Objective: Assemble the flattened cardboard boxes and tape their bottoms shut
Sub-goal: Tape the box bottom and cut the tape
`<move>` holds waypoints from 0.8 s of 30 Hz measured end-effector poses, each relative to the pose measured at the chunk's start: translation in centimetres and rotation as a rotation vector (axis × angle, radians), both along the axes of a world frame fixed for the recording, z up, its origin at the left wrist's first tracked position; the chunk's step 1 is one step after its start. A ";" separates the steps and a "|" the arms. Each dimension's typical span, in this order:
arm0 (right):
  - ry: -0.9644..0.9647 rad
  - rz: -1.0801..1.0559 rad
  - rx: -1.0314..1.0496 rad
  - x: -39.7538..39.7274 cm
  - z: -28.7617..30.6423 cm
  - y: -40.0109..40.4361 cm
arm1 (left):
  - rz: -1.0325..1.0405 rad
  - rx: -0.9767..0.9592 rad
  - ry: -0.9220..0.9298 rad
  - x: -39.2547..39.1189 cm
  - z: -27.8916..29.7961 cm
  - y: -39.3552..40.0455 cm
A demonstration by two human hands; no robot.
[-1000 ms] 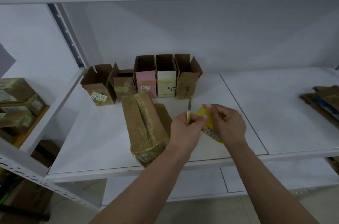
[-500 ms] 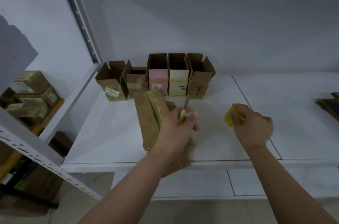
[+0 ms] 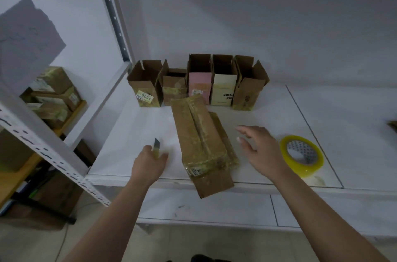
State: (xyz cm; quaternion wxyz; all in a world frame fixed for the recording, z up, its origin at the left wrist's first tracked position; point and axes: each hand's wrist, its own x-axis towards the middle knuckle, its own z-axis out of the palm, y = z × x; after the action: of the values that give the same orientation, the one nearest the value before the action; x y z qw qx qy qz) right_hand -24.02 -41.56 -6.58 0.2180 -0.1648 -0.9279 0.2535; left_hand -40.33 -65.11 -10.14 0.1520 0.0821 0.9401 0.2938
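— So where's the box now?

— The taped cardboard box (image 3: 200, 139) lies on its side on the white shelf (image 3: 129, 133), its near end hanging over the front edge, a seam of tape along its upper face. Neither hand touches it.

— What's changed?

— The yellow tape roll (image 3: 301, 157), which the right hand held half a second ago, now sits on the shelf just right of that hand. Taping of this bottom looks done, I'd judge; standing it with the five open boxes (image 3: 197, 81) at the back seems next.

— And the hands?

— The right hand (image 3: 260, 148) hovers beside the box, fingers (image 3: 245, 130) spread and holding nothing. The left hand (image 3: 150, 164), now left of the box, grips a small cutter (image 3: 156, 144), blade up.
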 end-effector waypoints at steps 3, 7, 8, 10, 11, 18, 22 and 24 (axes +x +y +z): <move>-0.060 0.138 -0.128 -0.7 0.1 -1.7 | -0.018 0.165 0.161 1.0 0.6 -0.1; -0.190 0.201 -0.290 -0.7 -0.1 -2.7 | -0.109 0.687 -0.148 4.6 2.9 1.7; -0.189 0.203 -0.328 -0.5 0.0 -3.0 | -0.144 0.741 -0.188 5.2 2.8 2.1; -0.122 0.152 -0.307 0.2 0.1 -3.1 | -0.244 0.726 -0.155 5.8 2.5 2.7; -0.096 0.112 -0.256 0.6 0.2 -2.9 | -0.294 0.709 -0.146 5.8 2.3 2.9; -0.314 0.027 -0.165 2.0 0.6 -2.1 | -0.617 0.593 -0.204 4.5 2.0 4.0; -0.348 0.016 -0.165 2.3 -0.2 -2.4 | -0.698 0.646 -0.223 3.8 0.9 3.8; -0.381 -0.009 -0.066 2.4 -0.4 -2.9 | -0.691 0.644 -0.144 4.2 0.5 4.0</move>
State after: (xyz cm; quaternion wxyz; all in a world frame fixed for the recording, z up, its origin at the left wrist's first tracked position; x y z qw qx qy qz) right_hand -21.61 -44.42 -7.00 0.0340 -0.2210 -0.9428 0.2472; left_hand -36.16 -61.14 -9.68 0.2725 0.4124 0.7059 0.5073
